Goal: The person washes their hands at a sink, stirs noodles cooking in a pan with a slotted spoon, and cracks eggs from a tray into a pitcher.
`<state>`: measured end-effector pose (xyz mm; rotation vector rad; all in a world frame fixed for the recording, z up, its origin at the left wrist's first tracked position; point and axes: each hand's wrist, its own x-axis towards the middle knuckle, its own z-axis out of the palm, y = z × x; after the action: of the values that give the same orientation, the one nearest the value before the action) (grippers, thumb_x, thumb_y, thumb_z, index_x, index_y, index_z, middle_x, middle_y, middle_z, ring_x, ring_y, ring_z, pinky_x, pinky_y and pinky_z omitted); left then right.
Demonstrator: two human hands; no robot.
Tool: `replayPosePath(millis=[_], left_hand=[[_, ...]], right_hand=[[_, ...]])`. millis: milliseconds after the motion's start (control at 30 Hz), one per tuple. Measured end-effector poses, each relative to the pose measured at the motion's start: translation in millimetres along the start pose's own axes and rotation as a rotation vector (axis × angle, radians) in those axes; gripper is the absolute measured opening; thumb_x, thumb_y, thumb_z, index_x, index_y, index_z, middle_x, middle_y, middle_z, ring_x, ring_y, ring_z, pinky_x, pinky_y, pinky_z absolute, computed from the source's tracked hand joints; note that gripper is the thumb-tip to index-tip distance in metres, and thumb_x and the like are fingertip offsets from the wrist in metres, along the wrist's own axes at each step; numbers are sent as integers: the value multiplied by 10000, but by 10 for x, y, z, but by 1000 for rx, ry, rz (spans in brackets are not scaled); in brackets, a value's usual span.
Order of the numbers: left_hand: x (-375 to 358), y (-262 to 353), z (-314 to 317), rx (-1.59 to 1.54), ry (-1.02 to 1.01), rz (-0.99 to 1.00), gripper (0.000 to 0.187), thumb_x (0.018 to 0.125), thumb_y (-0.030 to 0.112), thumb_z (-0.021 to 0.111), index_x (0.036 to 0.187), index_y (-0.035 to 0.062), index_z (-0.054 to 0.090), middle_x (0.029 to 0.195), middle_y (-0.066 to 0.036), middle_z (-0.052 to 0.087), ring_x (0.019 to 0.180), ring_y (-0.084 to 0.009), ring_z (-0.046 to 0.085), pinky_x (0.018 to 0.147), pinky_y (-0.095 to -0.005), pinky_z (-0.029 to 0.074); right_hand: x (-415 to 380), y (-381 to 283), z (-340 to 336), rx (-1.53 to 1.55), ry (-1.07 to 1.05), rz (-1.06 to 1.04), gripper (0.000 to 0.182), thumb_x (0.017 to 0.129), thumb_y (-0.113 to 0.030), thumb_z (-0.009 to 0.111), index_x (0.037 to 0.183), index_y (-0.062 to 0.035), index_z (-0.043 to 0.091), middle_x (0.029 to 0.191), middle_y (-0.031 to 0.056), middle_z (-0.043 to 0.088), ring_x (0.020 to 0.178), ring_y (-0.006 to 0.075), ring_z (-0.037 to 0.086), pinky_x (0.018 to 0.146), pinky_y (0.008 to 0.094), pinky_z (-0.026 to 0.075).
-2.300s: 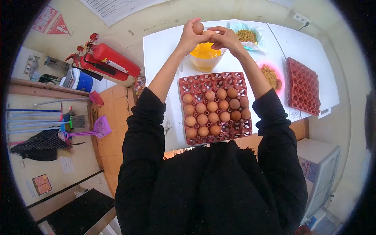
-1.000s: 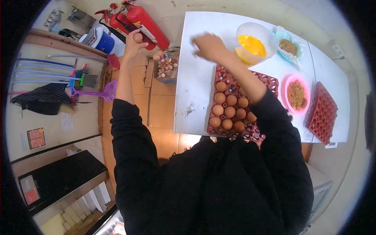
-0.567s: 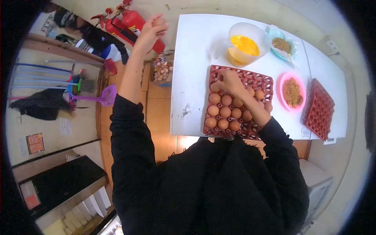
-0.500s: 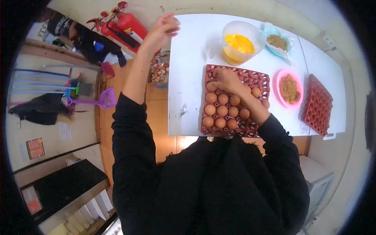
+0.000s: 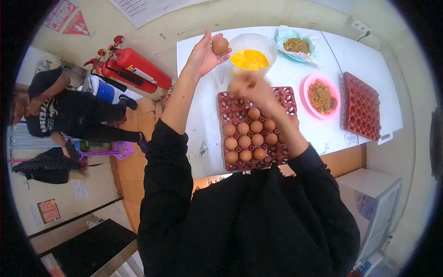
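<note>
My left hand point(image 5: 203, 57) is raised at the table's far left, palm up, with a brown egg point(image 5: 220, 45) held against its fingers. Beside it stands a translucent plastic jug point(image 5: 260, 44) containing yellow-orange liquid egg point(image 5: 249, 59). My right hand point(image 5: 254, 93) is over the far part of a dark red egg tray point(image 5: 226, 104), just on the near side of the jug. Its fingers look curled but are blurred, and what they hold is hidden. Several brown eggs point(image 5: 257, 140) sit in the near and middle rows of the tray.
A pink bowl point(image 5: 307, 94) and a lined turquoise bowl point(image 5: 295, 56) hold crumbly brown food. Another red egg tray point(image 5: 362, 106) lies at right on the white table point(image 5: 198, 120). Fire extinguishers point(image 5: 143, 67) stand at left; a person point(image 5: 69, 111) is beyond on the floor.
My left hand has come lower and towards the jug, its egg now plain to see. My right hand has lifted off the tray's left column, where an egg is gone. A person has appeared at left.
</note>
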<state>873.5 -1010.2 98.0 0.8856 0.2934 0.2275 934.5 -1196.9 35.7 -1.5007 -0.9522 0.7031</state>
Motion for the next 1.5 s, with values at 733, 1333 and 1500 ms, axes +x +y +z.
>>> replayPosePath(millis=[733,1333,1500], left_hand=[[406,-297,440,378,-21,230,726,674,20,652,1253,14,215,1028,-148,452,1021,-200,460,845,-362,439],[655,-662,331,1021,351,699,636,541,181,712,1095,52,428,1073,-143,416,1005,-245,447,835,-321,401],[570,-624,326,1064,348,644,604,569,156,680,1100,44,414,1068,-146,421,1003,-240,447,846,-317,391]], right_hand=[[686,-367,-777,276,71,9,426,784,-205,556,1084,83,463,939,167,569,749,205,612,654,246,517],[903,-156,-835,-185,128,47,412,712,-259,581,1018,17,568,731,100,627,573,125,600,552,225,502],[931,-154,-867,-234,40,39,385,698,-211,580,1024,-7,574,751,107,627,582,136,604,565,229,496]])
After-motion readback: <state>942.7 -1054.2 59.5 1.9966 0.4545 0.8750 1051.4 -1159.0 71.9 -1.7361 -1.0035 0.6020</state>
